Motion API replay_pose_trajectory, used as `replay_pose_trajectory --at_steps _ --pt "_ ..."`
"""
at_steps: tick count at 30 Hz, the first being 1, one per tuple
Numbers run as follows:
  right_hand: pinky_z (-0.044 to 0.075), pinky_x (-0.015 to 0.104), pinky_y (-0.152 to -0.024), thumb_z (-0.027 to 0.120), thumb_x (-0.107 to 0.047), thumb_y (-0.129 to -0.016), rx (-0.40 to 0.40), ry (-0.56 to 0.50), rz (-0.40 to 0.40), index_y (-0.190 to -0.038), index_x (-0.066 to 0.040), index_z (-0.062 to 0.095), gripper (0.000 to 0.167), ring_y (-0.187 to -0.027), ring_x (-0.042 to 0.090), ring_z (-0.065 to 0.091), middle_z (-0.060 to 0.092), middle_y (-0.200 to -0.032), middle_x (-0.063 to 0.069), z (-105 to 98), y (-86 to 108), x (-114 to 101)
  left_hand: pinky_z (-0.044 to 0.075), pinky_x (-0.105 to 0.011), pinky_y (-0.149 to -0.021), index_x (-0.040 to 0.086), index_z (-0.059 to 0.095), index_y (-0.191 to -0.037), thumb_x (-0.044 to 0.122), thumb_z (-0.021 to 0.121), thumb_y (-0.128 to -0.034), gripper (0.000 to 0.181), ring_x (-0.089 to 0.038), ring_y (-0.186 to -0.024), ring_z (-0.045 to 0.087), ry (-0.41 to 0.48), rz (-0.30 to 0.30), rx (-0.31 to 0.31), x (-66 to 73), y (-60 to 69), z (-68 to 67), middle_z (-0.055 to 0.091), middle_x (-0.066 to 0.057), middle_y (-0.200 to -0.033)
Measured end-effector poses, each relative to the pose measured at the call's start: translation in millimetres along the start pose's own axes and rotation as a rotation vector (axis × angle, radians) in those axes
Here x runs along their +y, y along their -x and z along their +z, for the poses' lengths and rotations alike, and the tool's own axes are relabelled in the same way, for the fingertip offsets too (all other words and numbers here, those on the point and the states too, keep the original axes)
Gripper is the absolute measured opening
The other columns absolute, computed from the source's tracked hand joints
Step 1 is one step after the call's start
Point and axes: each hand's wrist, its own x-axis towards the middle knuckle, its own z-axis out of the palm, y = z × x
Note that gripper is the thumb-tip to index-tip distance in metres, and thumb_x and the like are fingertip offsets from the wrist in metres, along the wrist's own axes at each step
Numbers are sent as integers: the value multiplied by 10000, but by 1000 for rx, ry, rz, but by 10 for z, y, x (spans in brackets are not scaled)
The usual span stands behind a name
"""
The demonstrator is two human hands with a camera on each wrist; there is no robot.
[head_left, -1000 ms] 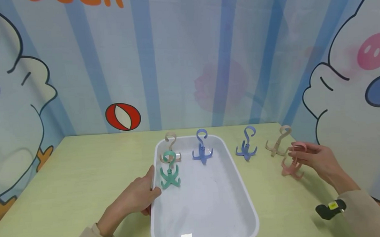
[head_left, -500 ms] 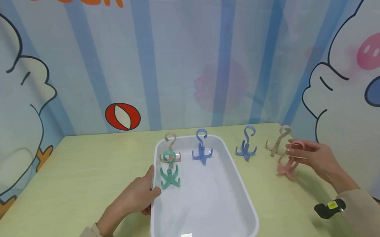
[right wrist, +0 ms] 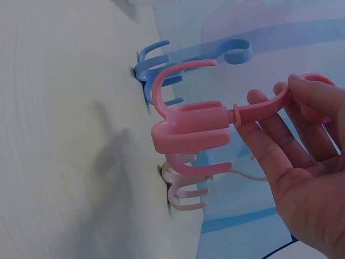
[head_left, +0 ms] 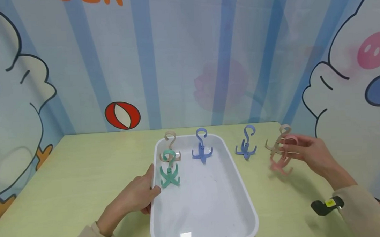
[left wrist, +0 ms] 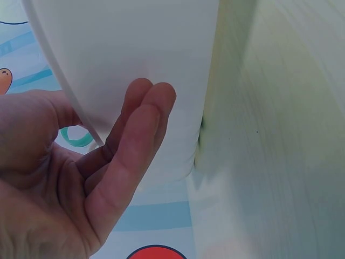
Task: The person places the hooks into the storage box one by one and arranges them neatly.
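My right hand [head_left: 315, 156] pinches the upper curved part of a pink four-pronged hook [head_left: 281, 164]; in the right wrist view the pink hook [right wrist: 191, 129] hangs off the table surface, thumb and fingers of the hand [right wrist: 307, 145] on its stem. My left hand [head_left: 134, 197] grips the left rim of the white tray [head_left: 202, 208], thumb over the edge; in the left wrist view the fingers of this hand [left wrist: 102, 172] lie against the tray's outer wall [left wrist: 178, 65]. Inside the tray stand a green hook [head_left: 170, 175], a beige hook [head_left: 170, 140] and a blue hook [head_left: 202, 151].
On the table [head_left: 85, 171], right of the tray, stand another blue hook [head_left: 246, 148] and, just behind the pink one, another beige hook [head_left: 274, 147]. A patterned curtain [head_left: 181, 63] rises along the table's back edge.
My right hand has moved left and slightly up, carrying the pink hook toward the tray and in front of the beige hook. The left hand and the tray have stayed in place.
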Motion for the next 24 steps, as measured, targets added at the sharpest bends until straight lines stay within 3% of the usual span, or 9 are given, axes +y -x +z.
replay_pose_trajectory --at_steps 7,14,24 --pt "646 262 -848 717 -104 -997 -40 41 -33 -1343 -6 665 363 -1033 89 782 781 -1176 -126 112 -45 -109 566 -374 -427 6 236 -1616 66 539 -968 717 -200 -444 639 6 -3 0 9 1 -3 660 -103 -774" --pt "644 266 -856 716 -71 -991 -67 16 -34 -1305 -161 701 328 -1035 111 788 790 -1171 -106 165 -47 -160 564 -367 -425 13 239 -1610 70 541 -967 713 -204 -449 642 7 -1 -3 6 -4 -4 662 -97 -782" --pt "647 279 -855 721 -73 -987 -85 29 -42 -1321 -137 697 341 -1051 141 789 794 -1171 -77 232 -45 -252 569 -372 -430 8 236 -1612 65 535 -968 712 -202 -442 640 8 -2 -5 3 6 -3 660 -102 -768"
